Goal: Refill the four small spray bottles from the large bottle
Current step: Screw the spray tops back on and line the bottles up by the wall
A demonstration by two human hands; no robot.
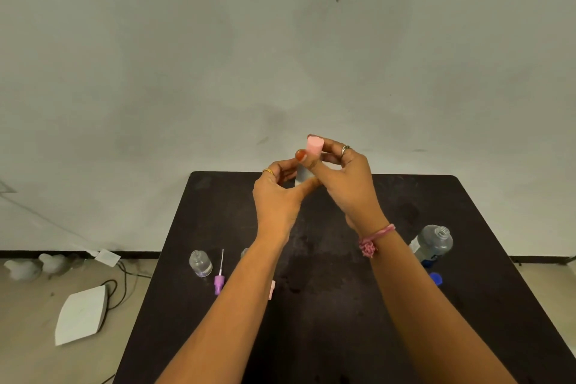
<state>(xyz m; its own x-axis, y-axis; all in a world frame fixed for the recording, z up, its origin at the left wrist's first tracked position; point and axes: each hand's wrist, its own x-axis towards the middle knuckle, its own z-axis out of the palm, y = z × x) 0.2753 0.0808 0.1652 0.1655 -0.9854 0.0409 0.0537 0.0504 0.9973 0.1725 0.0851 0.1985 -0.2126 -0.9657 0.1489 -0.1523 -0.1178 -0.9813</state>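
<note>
We hold one small clear spray bottle (300,178) raised: left hand (277,196) grips body, right hand (349,174) pinches its pink cap (314,145).

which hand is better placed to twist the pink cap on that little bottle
Right hand: its fingers already pinch the pink cap from above, while the left hand holds the small bottle below.

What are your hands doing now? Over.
Both hands up: left hand holds small bottle, right hand pinches its pink cap. Large bottle open on table. Nothing blocking.
</note>
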